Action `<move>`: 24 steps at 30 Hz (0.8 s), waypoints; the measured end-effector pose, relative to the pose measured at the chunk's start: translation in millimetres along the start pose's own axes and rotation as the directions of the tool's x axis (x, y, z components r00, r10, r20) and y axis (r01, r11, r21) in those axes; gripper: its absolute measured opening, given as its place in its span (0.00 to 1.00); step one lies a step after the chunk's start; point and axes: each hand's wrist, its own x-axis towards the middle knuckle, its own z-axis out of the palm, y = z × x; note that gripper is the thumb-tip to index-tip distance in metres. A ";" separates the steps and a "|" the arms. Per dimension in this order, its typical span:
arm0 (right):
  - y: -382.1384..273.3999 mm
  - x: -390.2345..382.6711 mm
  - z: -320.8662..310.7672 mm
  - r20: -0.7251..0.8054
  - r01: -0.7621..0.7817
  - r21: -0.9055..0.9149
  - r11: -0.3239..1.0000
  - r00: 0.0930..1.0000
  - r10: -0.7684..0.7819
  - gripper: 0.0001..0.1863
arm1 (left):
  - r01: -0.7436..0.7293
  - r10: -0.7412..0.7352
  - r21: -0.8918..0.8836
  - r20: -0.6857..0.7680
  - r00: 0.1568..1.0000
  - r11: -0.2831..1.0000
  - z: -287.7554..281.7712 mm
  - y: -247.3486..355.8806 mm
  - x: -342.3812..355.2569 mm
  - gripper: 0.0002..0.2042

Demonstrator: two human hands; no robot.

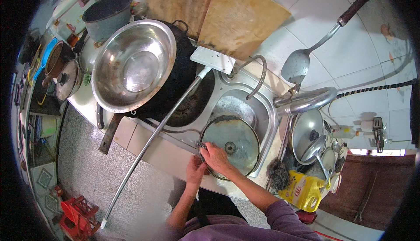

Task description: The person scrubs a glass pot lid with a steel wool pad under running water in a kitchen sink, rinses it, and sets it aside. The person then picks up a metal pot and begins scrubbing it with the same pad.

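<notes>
A round glass pot lid (238, 151) with a dark rim and central knob fitting lies tilted in the right sink basin (236, 105), over a metal bowl. My right hand (214, 157) is closed at the lid's left edge on a small dark scrubber (201, 145). Just below it, my left hand (194, 169) has its fingers curled at the lid's lower-left rim, gripping it. The left basin holds a dark wok, mostly hidden under a large black pan and a steel bowl (133, 66).
A squeegee (212, 62) with a long pole crosses the left side. Faucet (306, 102), spatula (295, 66) and cutting boards (240, 18) are behind. Steel wool (279, 173), a yellow jug (302, 190) and lids (304, 136) stand right; pots (105, 18) and a red plastic object (78, 217) left.
</notes>
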 end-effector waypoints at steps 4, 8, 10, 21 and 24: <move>15.9 4.5 -5.9 0.046 0.077 0.079 0.994 0.996 -0.081 0.16 | -0.113 0.105 0.269 0.045 0.993 0.956 6.3 17.6 16.5 0.08; 54.7 49.1 -4.1 -0.170 0.047 0.008 0.999 0.984 -0.045 0.16 | -0.002 -0.006 0.165 0.047 0.999 0.986 12.7 25.9 11.3 0.07; 72.3 78.0 -13.6 -0.263 -0.085 -0.180 0.980 0.964 0.035 0.13 | 0.014 -0.024 0.167 0.053 0.998 0.986 10.0 21.8 12.1 0.07; 51.4 87.8 4.7 -0.388 -0.369 -0.130 0.920 0.873 0.296 0.14 | 0.093 -0.098 0.091 0.051 0.994 0.992 20.2 33.7 5.0 0.07; 45.3 86.5 3.7 -0.329 -0.389 -0.104 0.916 0.882 0.337 0.15 | 0.116 -0.120 0.070 0.048 0.992 0.991 22.8 33.8 2.0 0.08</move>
